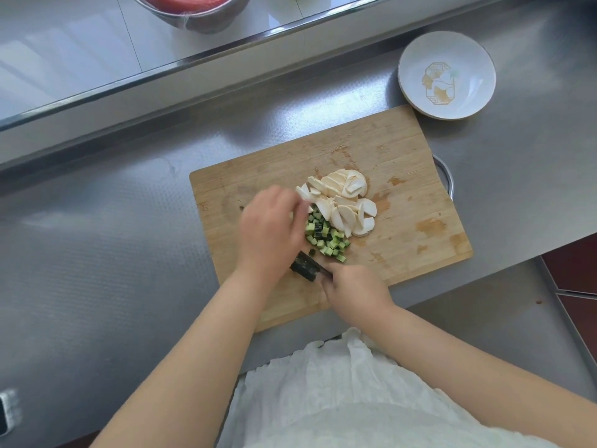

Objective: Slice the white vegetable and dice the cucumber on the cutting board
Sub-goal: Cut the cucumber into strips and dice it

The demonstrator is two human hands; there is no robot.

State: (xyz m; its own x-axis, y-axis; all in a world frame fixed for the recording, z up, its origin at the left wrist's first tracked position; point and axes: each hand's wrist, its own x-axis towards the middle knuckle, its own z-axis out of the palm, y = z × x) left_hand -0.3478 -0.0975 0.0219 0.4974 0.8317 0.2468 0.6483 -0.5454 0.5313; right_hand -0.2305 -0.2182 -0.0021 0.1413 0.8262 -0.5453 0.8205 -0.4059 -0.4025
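**Cucumber dice and white slices share the board**

Cucumber dice (326,239) lie in a small green heap near the middle of the wooden cutting board (403,156), touching the near edge of a fanned pile of white vegetable slices (342,202). The slices spread toward the far right of the heap, overlapping one another.

The left hand (269,231) hovers palm-down over the left side of the dice, its fingers loosely curled and blurred at the tips — whether they pinch anything I cannot tell. Just below it sits a dark, uncut cucumber piece (303,268), lying on the board between the two hands.

The right hand (353,291) is closed around a knife handle; only a short dark stretch of the knife (323,270) shows beside the cucumber piece, and the blade itself is hard to make out.

The board lies at an angle on a steel counter (129,253). Beyond its far right corner stands a white plate (416,53) with a gold pattern — near the board but apart from it. At the top, on a raised ledge, sits a metal bowl (193,17) with something red inside. A white garment (339,399) fills the bottom of the view.
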